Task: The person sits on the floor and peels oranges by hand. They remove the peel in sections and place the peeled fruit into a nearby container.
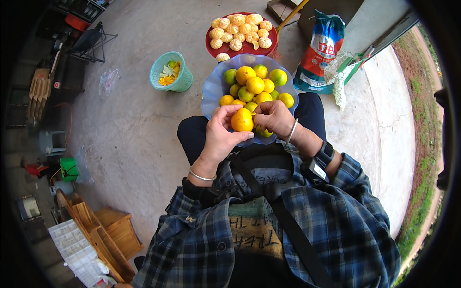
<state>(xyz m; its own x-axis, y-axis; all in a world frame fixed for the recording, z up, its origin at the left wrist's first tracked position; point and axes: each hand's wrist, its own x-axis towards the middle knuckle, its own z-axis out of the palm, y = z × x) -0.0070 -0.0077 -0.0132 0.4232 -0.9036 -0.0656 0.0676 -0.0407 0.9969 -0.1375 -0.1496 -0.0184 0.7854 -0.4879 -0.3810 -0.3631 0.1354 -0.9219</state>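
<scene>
My left hand (225, 126) holds an orange mandarin (242, 120) between thumb and fingers, above a blue plastic bowl with a wavy rim (213, 82). The fingertips of my right hand (275, 117) pinch at the peel on the fruit's right side, where a small piece of peel sticks out. Unpeeled green and yellow mandarins (255, 85) fill the bowl, which rests on my lap. Beyond it, a red round tray (271, 46) carries many peeled mandarins (238, 29). One peeled mandarin (222, 57) sits between the tray's near edge and the bowl.
A turquoise waste basket (185, 79) with peels (168, 75) inside stands left of the bowl. To the right are a large printed plastic sack (320, 54) and crumpled packaging (340, 75). Wooden furniture (119, 230), a folding chair (90, 41) and a green bucket (69, 169) occupy the left side.
</scene>
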